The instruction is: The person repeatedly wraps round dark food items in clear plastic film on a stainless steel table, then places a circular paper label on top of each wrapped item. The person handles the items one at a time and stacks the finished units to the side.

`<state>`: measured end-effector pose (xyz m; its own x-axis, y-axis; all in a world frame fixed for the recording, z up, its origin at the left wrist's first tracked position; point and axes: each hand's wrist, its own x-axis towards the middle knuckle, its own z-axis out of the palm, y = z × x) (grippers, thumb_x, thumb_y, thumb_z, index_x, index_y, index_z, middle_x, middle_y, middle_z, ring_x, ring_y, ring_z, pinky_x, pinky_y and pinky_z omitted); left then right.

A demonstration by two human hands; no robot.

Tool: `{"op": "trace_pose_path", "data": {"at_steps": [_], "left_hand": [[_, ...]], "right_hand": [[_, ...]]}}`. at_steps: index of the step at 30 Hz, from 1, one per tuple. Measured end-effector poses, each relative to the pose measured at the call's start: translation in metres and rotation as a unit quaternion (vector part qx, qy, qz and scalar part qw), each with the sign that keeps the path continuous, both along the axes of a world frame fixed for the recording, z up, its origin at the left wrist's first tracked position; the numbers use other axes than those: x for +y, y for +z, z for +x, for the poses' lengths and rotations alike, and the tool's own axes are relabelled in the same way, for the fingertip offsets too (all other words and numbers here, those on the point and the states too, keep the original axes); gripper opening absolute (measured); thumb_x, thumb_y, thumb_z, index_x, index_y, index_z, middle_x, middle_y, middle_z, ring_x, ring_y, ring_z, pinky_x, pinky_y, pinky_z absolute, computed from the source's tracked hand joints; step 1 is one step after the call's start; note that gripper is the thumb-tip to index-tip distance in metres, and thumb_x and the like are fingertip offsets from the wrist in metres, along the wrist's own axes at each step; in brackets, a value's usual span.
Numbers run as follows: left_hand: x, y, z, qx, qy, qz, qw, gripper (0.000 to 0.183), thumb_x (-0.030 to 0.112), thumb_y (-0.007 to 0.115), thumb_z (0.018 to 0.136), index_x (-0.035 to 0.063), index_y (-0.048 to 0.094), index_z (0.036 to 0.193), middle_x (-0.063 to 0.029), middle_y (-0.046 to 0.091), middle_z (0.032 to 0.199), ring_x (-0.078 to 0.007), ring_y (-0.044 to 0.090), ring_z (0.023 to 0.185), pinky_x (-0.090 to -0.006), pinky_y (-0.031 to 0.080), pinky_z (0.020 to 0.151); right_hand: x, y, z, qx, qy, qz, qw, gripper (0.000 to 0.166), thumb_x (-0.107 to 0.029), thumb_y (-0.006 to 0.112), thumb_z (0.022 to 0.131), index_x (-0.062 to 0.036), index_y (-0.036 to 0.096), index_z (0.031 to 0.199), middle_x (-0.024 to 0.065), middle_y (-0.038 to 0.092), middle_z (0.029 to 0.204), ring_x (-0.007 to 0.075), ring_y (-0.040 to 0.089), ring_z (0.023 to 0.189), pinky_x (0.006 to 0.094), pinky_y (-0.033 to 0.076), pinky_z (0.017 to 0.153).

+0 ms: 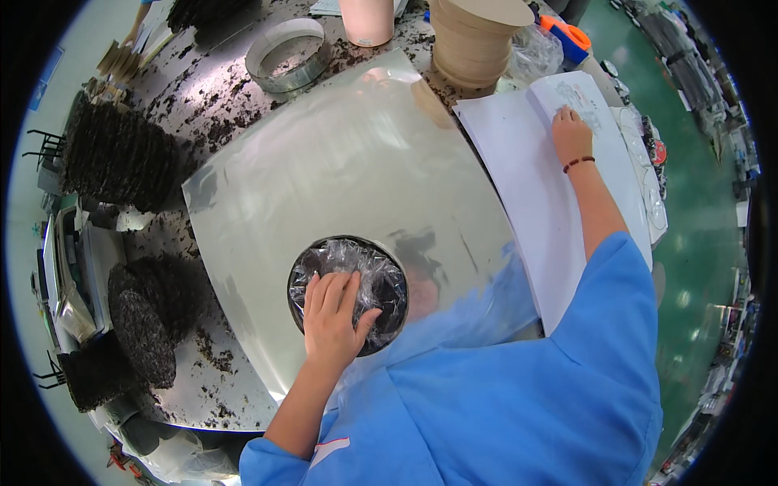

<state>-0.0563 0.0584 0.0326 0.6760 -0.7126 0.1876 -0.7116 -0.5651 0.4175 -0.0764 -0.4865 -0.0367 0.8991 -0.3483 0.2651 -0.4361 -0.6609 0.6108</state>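
My left hand [333, 313] lies palm down, fingers spread, on crumpled clear plastic film [358, 258]. The film fills a round, dark-rimmed form [405, 291] that sits on a large shiny reflective sheet [340, 164]. What lies beneath the film looks dark but is mostly hidden. Off to the upper right, my right hand [572, 130] rests with bent fingers on a printed drawing on white paper [507, 140]. Whether its fingers pinch the paper cannot be made out.
At left stand stacks of dark, rough-textured pieces [112, 155] and dark rounds [146, 340]. Dark flakes litter the table. Further back are a metal ring [292, 79], a pink container [368, 21], stacked brown discs [474, 54] and an orange-and-blue tape dispenser [568, 39]. Another person's hand [130, 37] shows upper left.
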Motion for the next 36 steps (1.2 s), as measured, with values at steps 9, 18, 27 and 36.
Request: {"op": "trace_pose_path", "data": {"at_steps": [9,18,27,36], "left_hand": [[0.002,-0.014,-0.001,-0.060,0.015,-0.091,0.994,0.023,0.008,0.074,0.074,0.0087,0.068,0.096,-0.0057,0.064,0.109,-0.0251,0.059,0.110,-0.0496,0.040,0.107],[0.024,-0.003,-0.014,0.041,0.004,-0.036,0.998,0.041,0.021,0.062,0.085,0.0153,0.063,0.126,-0.0042,0.064,0.126,-0.0247,0.056,0.122,-0.0419,0.042,0.105],[0.034,-0.009,-0.017,0.081,0.001,-0.028,0.996,0.040,0.025,0.057,0.088,0.0129,0.061,0.126,-0.0076,0.062,0.128,-0.0268,0.056,0.122,-0.0436,0.047,0.098],[0.045,-0.055,-0.033,0.234,0.217,-0.430,0.845,0.050,0.024,0.046,0.101,-0.0048,0.038,0.141,-0.0203,0.043,0.144,-0.0338,0.041,0.135,-0.0411,0.033,0.111]], "right_hand": [[0.116,0.120,-0.011,-0.185,-0.038,0.249,0.950,0.022,-0.023,0.049,0.100,-0.0038,0.055,0.110,0.0213,0.064,0.098,0.0408,0.063,0.087,0.0477,0.050,0.071],[0.376,0.069,-0.073,-0.085,0.469,0.500,0.723,0.039,-0.005,0.054,0.089,-0.0019,0.058,0.128,0.0213,0.050,0.140,0.0366,0.049,0.132,0.0412,0.047,0.101],[0.395,0.123,-0.051,0.149,0.340,0.533,0.760,0.049,-0.023,0.060,0.089,-0.0012,0.054,0.133,0.0185,0.044,0.147,0.0318,0.035,0.141,0.0464,0.029,0.114],[0.426,0.055,-0.006,0.032,0.473,0.498,0.726,0.054,-0.032,0.051,0.094,-0.0082,0.046,0.143,0.0115,0.037,0.154,0.0321,0.031,0.143,0.0479,0.020,0.118]]}}
